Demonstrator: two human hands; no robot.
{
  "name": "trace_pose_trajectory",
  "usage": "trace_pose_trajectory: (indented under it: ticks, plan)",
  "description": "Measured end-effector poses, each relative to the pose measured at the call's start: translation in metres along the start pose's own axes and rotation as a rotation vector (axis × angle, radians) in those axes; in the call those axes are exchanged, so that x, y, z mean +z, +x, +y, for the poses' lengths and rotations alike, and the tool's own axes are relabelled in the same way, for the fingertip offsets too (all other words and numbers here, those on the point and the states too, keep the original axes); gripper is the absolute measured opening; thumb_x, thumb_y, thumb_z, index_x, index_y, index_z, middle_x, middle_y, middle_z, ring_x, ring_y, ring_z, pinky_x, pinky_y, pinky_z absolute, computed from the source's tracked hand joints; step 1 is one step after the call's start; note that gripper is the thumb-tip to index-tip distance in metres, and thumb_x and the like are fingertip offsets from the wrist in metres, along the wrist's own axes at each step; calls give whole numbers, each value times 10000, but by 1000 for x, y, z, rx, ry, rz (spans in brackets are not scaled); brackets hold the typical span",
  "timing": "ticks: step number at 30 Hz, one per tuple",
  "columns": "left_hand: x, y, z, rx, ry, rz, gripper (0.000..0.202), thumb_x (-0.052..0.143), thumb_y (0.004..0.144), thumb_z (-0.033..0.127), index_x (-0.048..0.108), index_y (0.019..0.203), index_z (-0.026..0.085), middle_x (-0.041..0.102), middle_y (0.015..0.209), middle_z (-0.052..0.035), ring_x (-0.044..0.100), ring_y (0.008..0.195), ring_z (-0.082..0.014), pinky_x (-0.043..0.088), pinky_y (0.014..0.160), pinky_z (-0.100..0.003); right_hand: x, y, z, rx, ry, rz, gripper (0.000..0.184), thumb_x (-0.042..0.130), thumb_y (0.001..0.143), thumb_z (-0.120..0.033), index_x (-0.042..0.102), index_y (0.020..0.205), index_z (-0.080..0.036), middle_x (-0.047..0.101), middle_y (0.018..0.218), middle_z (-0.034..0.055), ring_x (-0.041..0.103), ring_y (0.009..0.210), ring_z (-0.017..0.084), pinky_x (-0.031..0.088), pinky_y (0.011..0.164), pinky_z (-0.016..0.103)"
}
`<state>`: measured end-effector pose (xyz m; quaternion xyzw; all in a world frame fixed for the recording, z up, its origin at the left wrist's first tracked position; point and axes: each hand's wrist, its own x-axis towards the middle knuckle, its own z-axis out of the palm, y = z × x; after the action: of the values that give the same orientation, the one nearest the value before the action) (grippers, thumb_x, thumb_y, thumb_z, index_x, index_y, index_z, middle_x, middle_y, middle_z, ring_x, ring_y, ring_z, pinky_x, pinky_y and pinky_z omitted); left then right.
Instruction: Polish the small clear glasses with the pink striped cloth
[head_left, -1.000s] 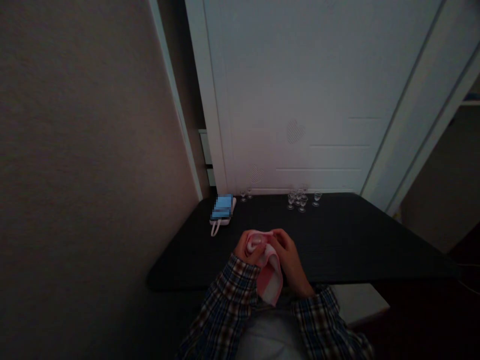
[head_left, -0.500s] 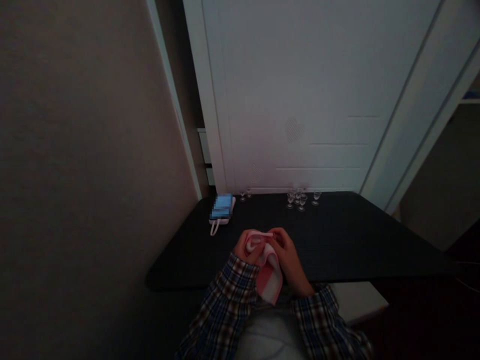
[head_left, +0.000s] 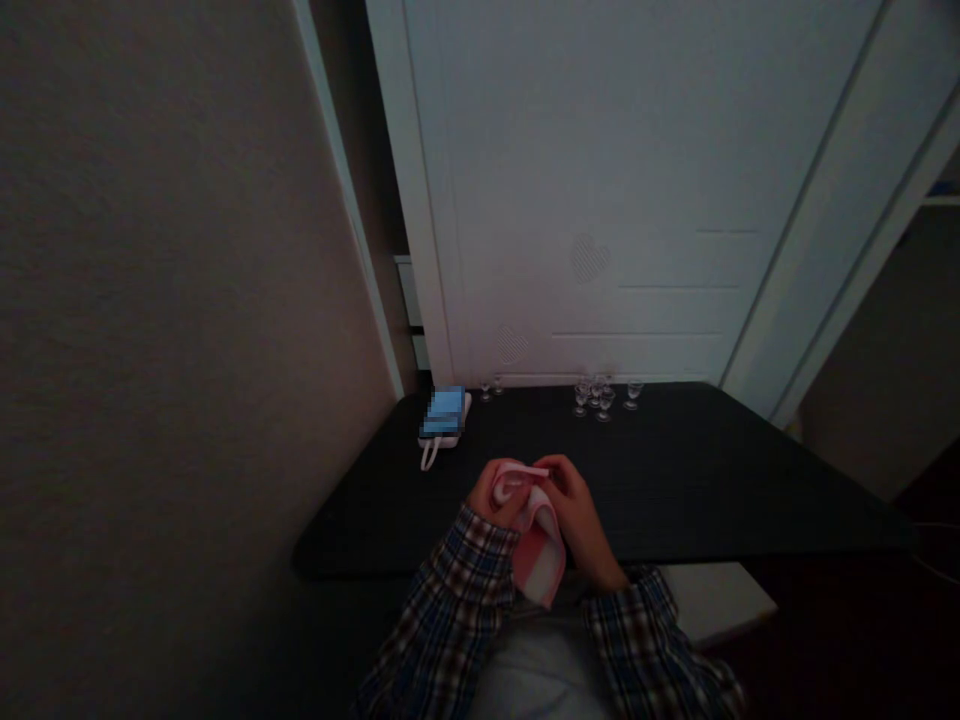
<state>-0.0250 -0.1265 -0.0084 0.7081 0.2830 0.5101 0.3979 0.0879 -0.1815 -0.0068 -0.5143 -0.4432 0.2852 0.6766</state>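
Observation:
Both hands meet above the near side of the dark table, around a pink and white cloth (head_left: pixel 541 560). My left hand (head_left: pixel 491 495) is closed on the bunched upper part of the cloth, its thumb pressed into the folds. The fingers of my right hand (head_left: pixel 574 500) pinch at the cloth's upper right edge, close to a small spot I cannot make out clearly. A loose end of the cloth hangs down between my wrists. Whether the folds wrap anything is hidden.
Several small stemmed glasses (head_left: pixel 604 402) stand at the back of the black table (head_left: pixel 720 480), and two more glasses (head_left: pixel 485 390) farther left. A device with a lit screen (head_left: pixel 446 410) and a white strap lies at the left. A white box (head_left: pixel 716 600) sits below the table's front edge.
Almost nothing differs. The cloth's upper edge by my right fingers has shifted very slightly; both hands keep their hold.

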Motion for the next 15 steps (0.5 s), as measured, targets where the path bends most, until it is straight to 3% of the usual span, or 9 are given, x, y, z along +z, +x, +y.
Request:
trace_pose_trajectory:
  ticks: [8,15]
  plan:
    - [0,0,1,0,-9,26,257,592,695,293,549,914,167,618,823,-34,574,719,-145,456,644,-247,0,-2,-2,-1,-10,-3,190,572,748,-291,552,914,-202,609,879,18,573,782,171,451,677,271]
    - [0,1,2,-41,-55,28,245,601,703,322,569,897,177,624,821,-40,577,739,-159,455,675,-265,0,-1,-4,-22,26,-37,255,530,792,-333,585,1001,-199,626,959,49,580,868,190,456,771,310]
